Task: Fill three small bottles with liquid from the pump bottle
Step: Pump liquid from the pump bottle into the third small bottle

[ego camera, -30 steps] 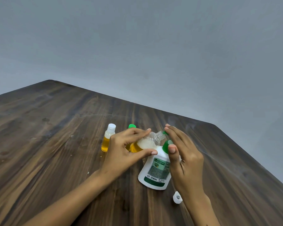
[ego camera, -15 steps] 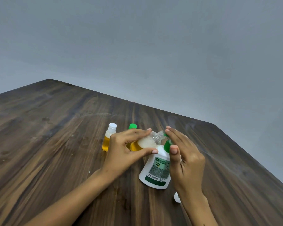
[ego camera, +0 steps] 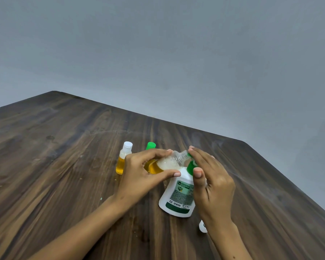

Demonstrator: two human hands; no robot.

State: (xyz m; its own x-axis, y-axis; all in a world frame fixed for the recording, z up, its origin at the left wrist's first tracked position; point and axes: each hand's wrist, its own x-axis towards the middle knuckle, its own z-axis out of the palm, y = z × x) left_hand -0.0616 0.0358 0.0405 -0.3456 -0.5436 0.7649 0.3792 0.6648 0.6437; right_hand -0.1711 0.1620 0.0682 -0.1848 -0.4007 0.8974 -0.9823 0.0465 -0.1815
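Note:
A white pump bottle with a green pump head stands on the wooden table. My left hand grips a small clear bottle, tilted with its open neck toward the pump spout; it holds amber liquid and foam. My right hand rests straight fingers on top of the pump head, thumb beside it. A small bottle with a white cap, part full of amber liquid, stands to the left. Another small bottle with a green cap stands behind my left hand, mostly hidden.
A small white cap lies on the table by my right wrist, partly hidden. The table's far edge runs diagonally behind the bottles, with a grey wall beyond.
My right hand's fingers have pressed down slightly on the pump head. The tilted small bottle stays at the spout in my left hand.

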